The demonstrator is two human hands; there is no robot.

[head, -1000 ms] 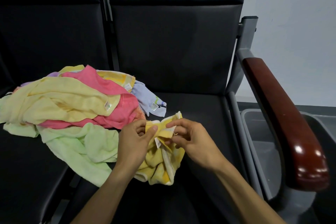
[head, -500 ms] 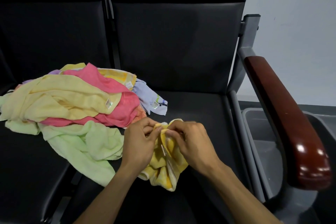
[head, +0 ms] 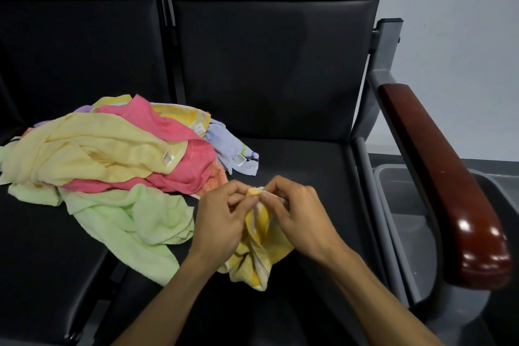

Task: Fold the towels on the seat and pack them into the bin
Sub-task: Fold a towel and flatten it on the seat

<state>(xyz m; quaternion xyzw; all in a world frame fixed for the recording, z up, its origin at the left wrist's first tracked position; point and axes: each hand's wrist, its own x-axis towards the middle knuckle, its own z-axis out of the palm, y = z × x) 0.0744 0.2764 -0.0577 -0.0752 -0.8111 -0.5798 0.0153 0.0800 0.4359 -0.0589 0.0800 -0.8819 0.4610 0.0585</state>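
A row of black padded seats (head: 295,177) fills the view, the right-hand one ending in a grey frame with a glossy red-brown armrest (head: 438,177). Beyond and below that armrest, on the floor, stands the grey bin (head: 404,205); no towel shows in the part of it that is visible.

On the seat to the left lies a loose heap of unfolded towels: a pale yellow towel (head: 92,154) on top, a pink towel (head: 179,160) under it, a light green towel (head: 134,222) sprawling toward the front edge, and a small lavender towel (head: 227,146) at the back corner of the heap.

Just right of the heap, the yellow patterned towel (head: 258,255) hangs bunched from both hands down onto the seat cushion. The left hand (head: 222,222) has its fingers curled, pinching the towel's top edge; the right hand (head: 297,216) pinches the same edge right beside it, fingertips nearly touching the left's.

The step in hand looks like finding a corner so the towel can be spread. The risk is that both pinches sit on the same bunched bit of hem rather than on two true corners, so pulling apart would give a twisted, lopsided sheet and a crooked fold. The dangling lower part could also drag against the green towel close by and pull it toward the seat's front edge.
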